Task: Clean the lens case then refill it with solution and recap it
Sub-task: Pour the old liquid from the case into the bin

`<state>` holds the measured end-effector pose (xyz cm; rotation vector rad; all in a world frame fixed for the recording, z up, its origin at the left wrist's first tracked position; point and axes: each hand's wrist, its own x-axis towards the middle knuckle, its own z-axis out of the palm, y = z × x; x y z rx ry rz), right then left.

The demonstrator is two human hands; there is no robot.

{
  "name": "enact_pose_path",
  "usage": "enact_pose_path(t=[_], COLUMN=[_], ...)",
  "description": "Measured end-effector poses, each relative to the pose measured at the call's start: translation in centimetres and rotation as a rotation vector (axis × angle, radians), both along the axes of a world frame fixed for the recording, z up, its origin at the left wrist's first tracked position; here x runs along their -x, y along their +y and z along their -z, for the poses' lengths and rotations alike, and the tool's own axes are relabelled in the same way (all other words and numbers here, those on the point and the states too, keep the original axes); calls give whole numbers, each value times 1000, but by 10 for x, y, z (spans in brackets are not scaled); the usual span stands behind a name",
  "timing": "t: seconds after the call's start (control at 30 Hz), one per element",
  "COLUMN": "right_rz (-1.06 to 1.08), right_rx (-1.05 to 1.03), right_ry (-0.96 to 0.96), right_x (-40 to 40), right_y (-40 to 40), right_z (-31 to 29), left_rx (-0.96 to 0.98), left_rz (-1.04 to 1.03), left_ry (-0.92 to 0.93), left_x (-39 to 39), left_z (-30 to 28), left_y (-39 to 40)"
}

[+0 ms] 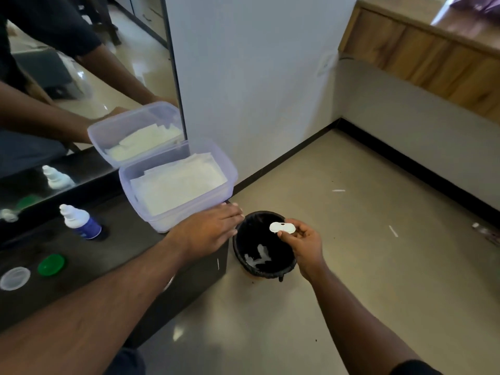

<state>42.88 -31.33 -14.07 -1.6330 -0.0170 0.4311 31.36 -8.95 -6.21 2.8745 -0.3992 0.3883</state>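
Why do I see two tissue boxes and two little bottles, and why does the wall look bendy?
In the head view, a mirror behind the table doubles the tissue box and solution bottle; the wide-angle lens curves the straight wall edges; the picture is slightly soft, with bright glare patches on the floor.

bottle label unreadable, bin base hidden by liner

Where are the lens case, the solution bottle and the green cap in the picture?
lens case [282, 227]: head view, on the middle of its white body.
solution bottle [81, 221]: head view, on its side, at the label's top edge.
green cap [51, 264]: head view, on its top face.
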Motion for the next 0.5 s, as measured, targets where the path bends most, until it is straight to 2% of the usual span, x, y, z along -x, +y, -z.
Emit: enact_pose_path(t=[0.2,0.5], right_rz=[-50,-253], right_rx=[187,652], right_ry=[-58,-247], right_x=[-30,-47], right_y=[7,11], right_z=[34,60], left_rx=[-30,-130], left_rz=[37,72], left_ry=[-19,-46], left_x=[-3,-5], left_z=[9,13], left_y=[2,4])
